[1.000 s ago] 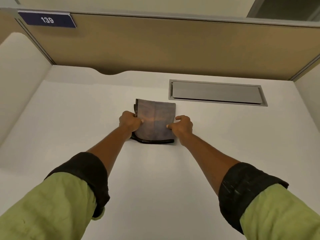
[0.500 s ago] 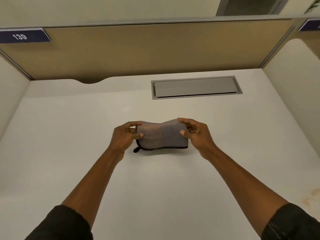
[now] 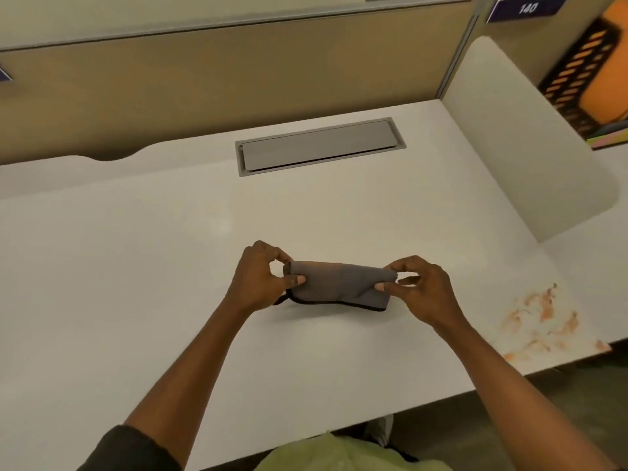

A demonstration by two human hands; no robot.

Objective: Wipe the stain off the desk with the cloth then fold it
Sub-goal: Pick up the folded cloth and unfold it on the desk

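Observation:
A grey cloth with a dark hem (image 3: pixel 336 284) lies folded into a narrow band on the white desk (image 3: pixel 136 266), near its middle. My left hand (image 3: pixel 261 275) pinches the cloth's left end between thumb and fingers. My right hand (image 3: pixel 419 287) pinches its right end the same way. An orange-red smeared stain (image 3: pixel 543 317) marks the desk near the front right edge, well to the right of the cloth and apart from both hands.
A grey cable-tray lid (image 3: pixel 319 146) is set into the desk at the back. A tan partition (image 3: pixel 238 79) closes the rear and a white side divider (image 3: pixel 526 147) stands at the right. Beyond it sit a black mesh organiser and an orange item (image 3: pixel 588 73).
The cloth went from a flat square to a narrow folded band, brought nearer the desk's front. The view swung right and down, and the stain came fully into sight.

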